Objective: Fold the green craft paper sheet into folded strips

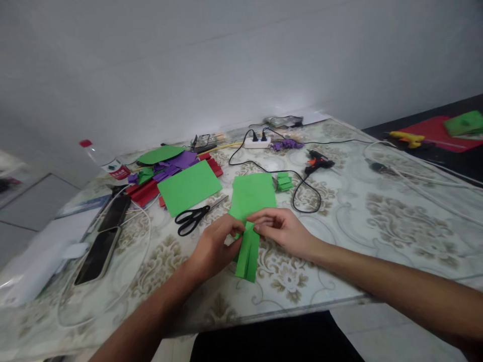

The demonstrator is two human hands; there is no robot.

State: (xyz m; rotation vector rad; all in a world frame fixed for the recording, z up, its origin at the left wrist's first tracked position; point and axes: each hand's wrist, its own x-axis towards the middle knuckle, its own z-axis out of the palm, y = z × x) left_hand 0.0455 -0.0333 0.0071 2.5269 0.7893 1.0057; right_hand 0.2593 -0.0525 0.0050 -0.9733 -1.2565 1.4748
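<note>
Both hands work on a narrow folded strip of green paper near the front of the table. My left hand pinches its upper left edge between thumb and fingers. From the other side, my right hand has its thumb and fingers closed on the strip's top end. Lengthwise creases run down the strip. Just beyond it lies a flat sheet of green paper, partly covered by my fingers. Black-handled scissors rest to the left, touching or close to a second green sheet.
Small green folded pieces and a black glue gun lie right of the sheet. A cord loops from the white power strip. Leftward are purple paper, a bottle and a phone. A yellow glue gun lies far right.
</note>
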